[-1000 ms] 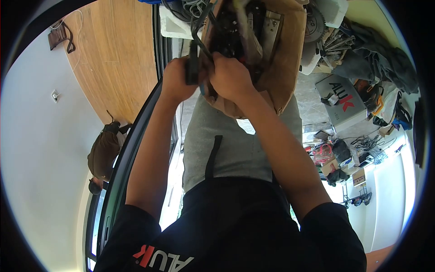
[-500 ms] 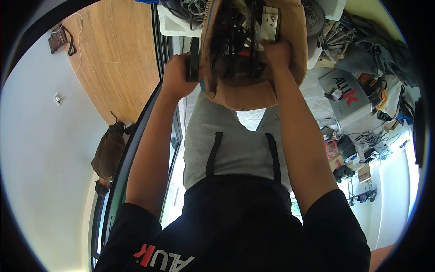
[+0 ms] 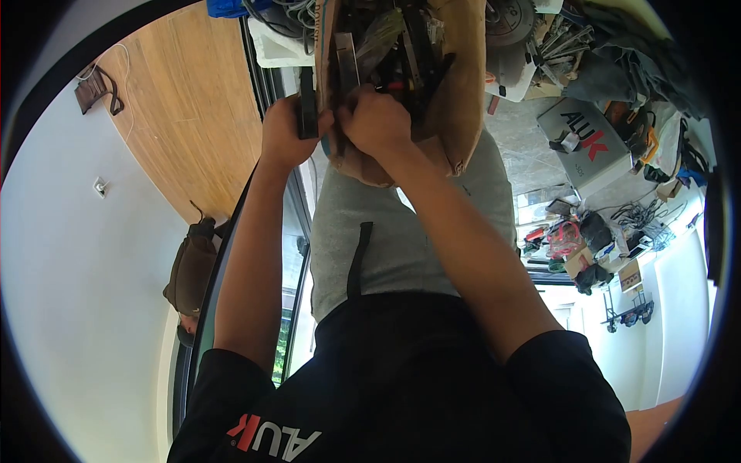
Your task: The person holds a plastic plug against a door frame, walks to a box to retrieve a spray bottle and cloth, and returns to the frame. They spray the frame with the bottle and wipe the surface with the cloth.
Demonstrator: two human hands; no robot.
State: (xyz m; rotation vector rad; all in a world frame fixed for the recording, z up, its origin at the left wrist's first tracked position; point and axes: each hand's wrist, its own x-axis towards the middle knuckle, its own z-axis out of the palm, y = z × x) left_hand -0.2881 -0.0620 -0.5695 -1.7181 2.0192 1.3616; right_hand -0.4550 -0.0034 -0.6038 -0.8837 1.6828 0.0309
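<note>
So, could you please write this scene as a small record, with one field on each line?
View: head camera, looking down
Left hand: closed around a black bar, beside the cardboard box
Right hand: at the box's opening, by the near end of a flat metal piece; fingertips hidden, grip unclear
Box state: open, with mixed parts inside
Right of box: round saw blade, grey case marked ALUK
Left side: wooden floor
</note>
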